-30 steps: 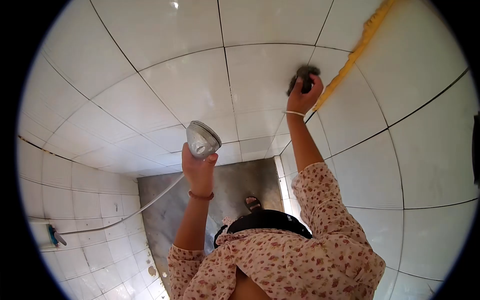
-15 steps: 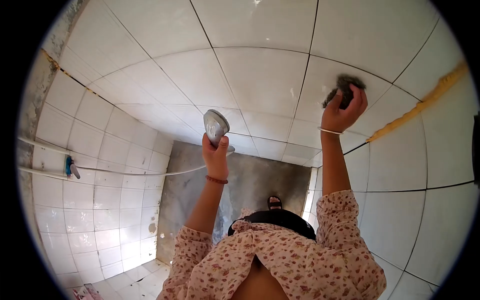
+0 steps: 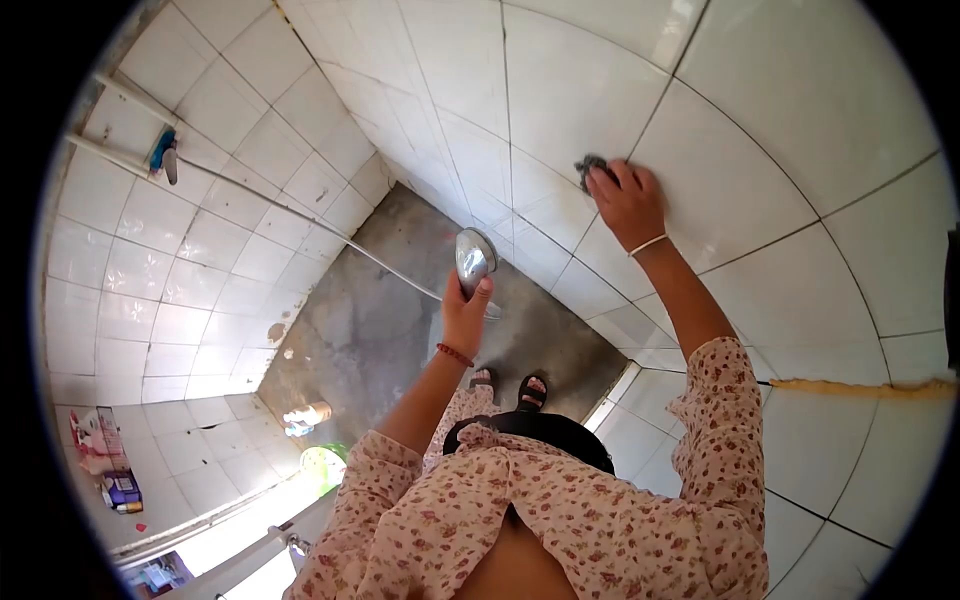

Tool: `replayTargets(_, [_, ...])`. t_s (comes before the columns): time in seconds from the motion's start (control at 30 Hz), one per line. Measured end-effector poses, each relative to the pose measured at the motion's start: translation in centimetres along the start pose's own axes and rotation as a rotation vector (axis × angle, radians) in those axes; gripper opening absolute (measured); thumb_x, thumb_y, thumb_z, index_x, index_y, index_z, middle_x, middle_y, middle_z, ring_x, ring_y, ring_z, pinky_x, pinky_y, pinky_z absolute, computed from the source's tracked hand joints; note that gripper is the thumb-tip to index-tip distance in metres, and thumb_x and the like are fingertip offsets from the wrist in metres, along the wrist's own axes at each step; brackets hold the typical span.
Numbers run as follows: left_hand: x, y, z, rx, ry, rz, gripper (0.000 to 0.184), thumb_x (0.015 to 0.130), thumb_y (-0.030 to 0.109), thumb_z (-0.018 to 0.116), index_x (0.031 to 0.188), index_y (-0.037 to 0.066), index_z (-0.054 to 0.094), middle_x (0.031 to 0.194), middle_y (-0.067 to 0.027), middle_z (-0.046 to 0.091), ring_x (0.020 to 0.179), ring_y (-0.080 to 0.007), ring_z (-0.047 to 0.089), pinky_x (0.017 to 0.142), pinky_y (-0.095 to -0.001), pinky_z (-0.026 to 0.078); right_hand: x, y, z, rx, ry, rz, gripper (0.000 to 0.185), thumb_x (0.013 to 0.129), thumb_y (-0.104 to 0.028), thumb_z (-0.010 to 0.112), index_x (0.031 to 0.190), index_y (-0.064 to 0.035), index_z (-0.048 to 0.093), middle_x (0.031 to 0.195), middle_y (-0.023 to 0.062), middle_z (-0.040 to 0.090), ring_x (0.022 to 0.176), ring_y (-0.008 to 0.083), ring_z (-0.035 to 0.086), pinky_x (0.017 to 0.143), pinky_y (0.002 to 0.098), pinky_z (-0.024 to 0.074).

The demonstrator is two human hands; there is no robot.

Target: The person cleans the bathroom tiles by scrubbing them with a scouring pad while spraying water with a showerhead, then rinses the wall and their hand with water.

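Note:
My left hand (image 3: 464, 315) is wrapped round the handle of a silver shower head (image 3: 475, 255), held up over the floor near the middle of the view. A pale hose (image 3: 330, 228) runs from it toward the left wall. Against the white tiled wall (image 3: 560, 95), my right hand (image 3: 630, 203) presses a dark grey scrubbing pad (image 3: 594, 171), its fingers closed over the pad and partly hiding it.
A blue and grey valve (image 3: 164, 155) sits by pipes on the left wall. Bottles (image 3: 306, 415) and a green basin (image 3: 323, 466) stand on the grey floor (image 3: 350, 320). Packages (image 3: 122, 490) hang at lower left. Yellow foam (image 3: 860, 388) lines a wall joint at right.
The view has swung left, showing more floor, the bottles and the basin. My right hand has moved the pad along the wall, away from the yellow foam. My left hand still holds the shower head.

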State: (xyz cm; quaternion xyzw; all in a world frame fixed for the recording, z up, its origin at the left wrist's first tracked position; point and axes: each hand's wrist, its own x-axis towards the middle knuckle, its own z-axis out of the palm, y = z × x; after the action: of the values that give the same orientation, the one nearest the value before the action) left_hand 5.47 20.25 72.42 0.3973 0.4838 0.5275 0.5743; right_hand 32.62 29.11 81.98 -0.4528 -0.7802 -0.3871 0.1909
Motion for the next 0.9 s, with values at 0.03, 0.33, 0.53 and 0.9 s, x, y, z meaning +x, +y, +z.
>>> replayTargets(0.03, [0.7, 0.3, -0.8, 0.006, 0.018, -0.005, 0.038, 0.087, 0.034, 0.067, 0.107, 0.004, 0.055, 0.082, 0.0040, 0.050, 0.073, -0.0057, 0.042, 0.066, -0.0210, 0.039, 3.7, 0.6, 0.3, -0.063, 0.123, -0.041, 0.013, 0.082, -0.018, 0.066, 0.091, -0.0094, 0.068, 0.098, -0.0019, 0.062, 0.101, 0.0179, 0.056, 0.081, 0.0363, 0.0428])
replayTargets(0.33, [2.1, -0.8, -6.3, -0.045, 0.091, -0.077, 0.036, 0.090, 0.029, 0.065, 0.107, 0.002, 0.049, 0.087, 0.0005, 0.055, 0.077, -0.0076, 0.046, 0.068, -0.0238, 0.042, 1.3, -4.2, 7.5, -0.029, -0.464, -0.382, 0.029, 0.087, -0.017, 0.056, 0.115, -0.0113, 0.063, 0.125, -0.0007, 0.054, 0.129, 0.0185, 0.039, 0.108, 0.0426, 0.0325])
replayTargets(0.53, [2.6, -1.1, -14.8, 0.020, 0.052, -0.254, 0.043, 0.090, 0.035, 0.064, 0.110, 0.001, 0.048, 0.086, -0.0036, 0.058, 0.076, -0.0094, 0.052, 0.068, -0.0258, 0.045, 5.3, -9.7, 11.4, -0.011, -0.624, -0.545, 0.027, 0.087, -0.021, 0.058, 0.110, -0.0072, 0.064, 0.118, 0.0011, 0.057, 0.124, 0.0201, 0.043, 0.109, 0.0435, 0.0310])
replayTargets(0.9, [-4.7, -3.4, -21.6, -0.114, -0.015, -0.146, 0.042, 0.088, 0.031, 0.066, 0.110, 0.001, 0.048, 0.085, -0.0082, 0.055, 0.077, -0.0159, 0.050, 0.072, -0.0297, 0.045, 11.8, -18.1, 7.8, -0.286, -0.726, -0.463, 0.040, 0.088, -0.013, 0.054, 0.128, -0.0126, 0.053, 0.138, -0.0033, 0.045, 0.137, 0.0176, 0.029, 0.115, 0.0443, 0.0211])
